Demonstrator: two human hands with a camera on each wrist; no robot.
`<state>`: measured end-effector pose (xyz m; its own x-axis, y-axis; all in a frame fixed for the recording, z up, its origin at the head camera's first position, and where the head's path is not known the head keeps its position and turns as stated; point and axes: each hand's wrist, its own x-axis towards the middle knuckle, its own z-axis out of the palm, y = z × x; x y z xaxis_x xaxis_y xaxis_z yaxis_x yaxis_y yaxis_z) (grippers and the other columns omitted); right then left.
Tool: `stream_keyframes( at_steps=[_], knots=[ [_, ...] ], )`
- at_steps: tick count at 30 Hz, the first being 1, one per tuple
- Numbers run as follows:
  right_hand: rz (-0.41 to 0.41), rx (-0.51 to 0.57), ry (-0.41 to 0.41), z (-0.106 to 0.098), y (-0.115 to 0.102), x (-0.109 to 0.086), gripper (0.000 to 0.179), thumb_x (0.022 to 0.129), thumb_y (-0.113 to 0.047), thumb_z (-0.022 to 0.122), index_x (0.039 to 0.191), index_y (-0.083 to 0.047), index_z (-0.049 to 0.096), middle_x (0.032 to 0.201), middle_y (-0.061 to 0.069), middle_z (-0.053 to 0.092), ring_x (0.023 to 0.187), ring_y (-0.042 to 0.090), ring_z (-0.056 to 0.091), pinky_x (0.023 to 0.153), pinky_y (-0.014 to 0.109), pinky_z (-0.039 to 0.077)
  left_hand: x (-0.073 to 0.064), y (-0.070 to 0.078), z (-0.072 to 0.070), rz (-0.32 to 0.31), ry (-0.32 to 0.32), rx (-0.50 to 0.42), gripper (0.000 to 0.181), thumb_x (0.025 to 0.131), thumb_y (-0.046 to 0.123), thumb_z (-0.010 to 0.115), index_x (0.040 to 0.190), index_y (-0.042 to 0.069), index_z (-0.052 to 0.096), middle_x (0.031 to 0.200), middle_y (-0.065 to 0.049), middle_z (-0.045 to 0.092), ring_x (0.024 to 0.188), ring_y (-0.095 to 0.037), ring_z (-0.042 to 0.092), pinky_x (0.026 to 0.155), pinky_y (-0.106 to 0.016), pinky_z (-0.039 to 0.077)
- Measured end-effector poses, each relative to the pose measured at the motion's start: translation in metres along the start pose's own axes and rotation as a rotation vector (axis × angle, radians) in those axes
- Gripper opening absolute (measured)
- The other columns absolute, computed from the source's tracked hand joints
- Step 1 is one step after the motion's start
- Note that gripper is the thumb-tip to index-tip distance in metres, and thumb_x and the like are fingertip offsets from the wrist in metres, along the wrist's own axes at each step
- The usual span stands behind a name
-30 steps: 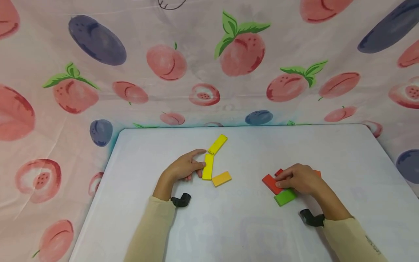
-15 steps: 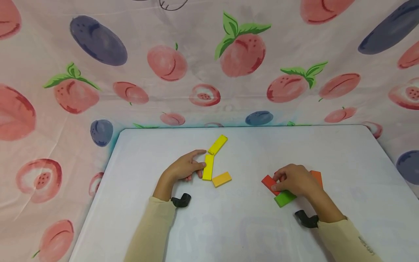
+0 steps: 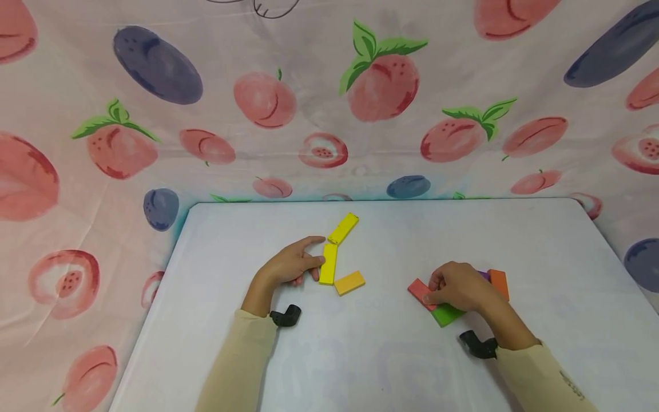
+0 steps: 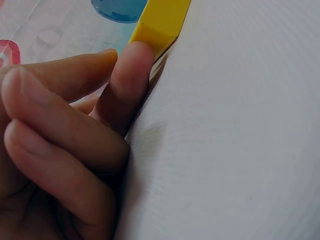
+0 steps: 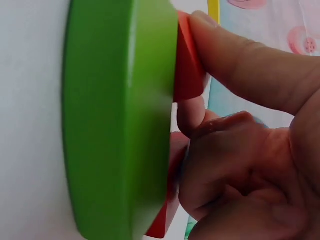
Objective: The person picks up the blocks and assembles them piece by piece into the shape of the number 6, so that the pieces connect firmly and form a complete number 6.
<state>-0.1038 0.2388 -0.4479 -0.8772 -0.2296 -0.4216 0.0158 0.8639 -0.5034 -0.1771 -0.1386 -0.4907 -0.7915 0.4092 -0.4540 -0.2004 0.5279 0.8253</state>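
Observation:
In the head view my left hand [image 3: 290, 263] is by two yellow blocks. Its index finger stretches toward where the far yellow block [image 3: 343, 228] meets the near yellow block [image 3: 328, 264], and its thumb touches the near one's left side. The left wrist view shows a fingertip at the end of a yellow block [image 4: 157, 30]. My right hand [image 3: 458, 286] pinches a red block [image 3: 419, 290] between thumb and index finger, seen also as a red block [image 5: 189, 65] in the right wrist view. A green block [image 3: 445, 315] lies just below it.
An amber block [image 3: 350, 282] lies beside the near yellow one. Beyond my right hand lie an orange block [image 3: 498, 284] and a partly hidden purple block [image 3: 484, 275]. Another red block [image 5: 162, 220] shows behind the green one. A fruit-print cloth [image 3: 319, 103] rises behind the white table [image 3: 360, 355].
My right hand has shifted slightly left with the red block, whose top looks paler now. The orange and purple blocks have come into sight behind it. My left hand has stayed in place.

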Motion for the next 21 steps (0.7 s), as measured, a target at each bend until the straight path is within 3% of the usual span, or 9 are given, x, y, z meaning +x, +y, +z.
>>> stream_keyframes(
  at_steps=[14, 21],
  knots=[
    [0.001, -0.015, 0.037, 0.008, -0.017, 0.006, 0.023, 0.083, -0.026, 0.083, 0.085, -0.013, 0.065, 0.072, 0.001, 0.057, 0.071, 0.018, 0.052, 0.06, 0.03, 0.042, 0.0, 0.001, 0.001, 0.003, 0.0, 0.013, 0.055, 0.101, 0.036, 0.064, 0.152, 0.033, 0.042, 0.077, -0.006, 0.073, 0.04, -0.013, 0.043, 0.042, -0.024, 0.037],
    [-0.034, 0.014, 0.005, 0.011, -0.024, 0.016, 0.021, 0.083, -0.026, 0.083, 0.081, -0.012, 0.068, 0.073, 0.0, 0.059, 0.073, 0.019, 0.052, 0.062, 0.031, 0.04, 0.0, 0.001, 0.001, 0.002, 0.007, 0.015, 0.054, 0.101, 0.036, 0.064, 0.151, 0.035, 0.043, 0.077, -0.006, 0.073, 0.04, -0.013, 0.042, 0.041, -0.024, 0.037]
  ],
)
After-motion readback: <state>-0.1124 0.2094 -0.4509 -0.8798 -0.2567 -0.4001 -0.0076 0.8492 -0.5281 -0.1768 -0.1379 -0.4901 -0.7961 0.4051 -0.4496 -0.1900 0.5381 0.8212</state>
